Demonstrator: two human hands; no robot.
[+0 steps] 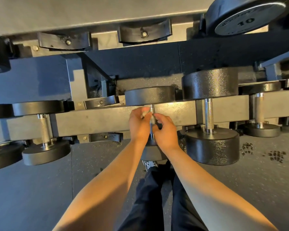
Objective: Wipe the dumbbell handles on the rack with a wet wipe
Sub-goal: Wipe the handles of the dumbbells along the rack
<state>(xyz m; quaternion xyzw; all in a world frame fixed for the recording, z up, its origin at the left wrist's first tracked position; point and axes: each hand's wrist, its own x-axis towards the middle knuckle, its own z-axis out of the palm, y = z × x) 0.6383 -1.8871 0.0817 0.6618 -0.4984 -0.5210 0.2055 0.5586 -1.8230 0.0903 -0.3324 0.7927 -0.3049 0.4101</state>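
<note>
Both hands together at one dumbbell handle (pixel 151 114) on the lower rack rail (pixel 97 121), near the rail's middle. Left hand (pixel 138 124) pinching a small pale scrap, the wet wipe (pixel 144 113) (blurred, mostly hidden by fingers), held against the left side of the knurled handle. Right hand (pixel 165 130) with fingers curled around the handle from the right; whether actually gripping it or merely touching, impossible to tell. Far head of that dumbbell (pixel 149 95) sitting at the rail's back edge, near head under the wrists at the front edge. Larger dumbbell (pixel 210 114) just beside on the right, smaller one (pixel 43 130) well apart toward the rail's left end. Empty cradles (pixel 100 101) between.
</note>
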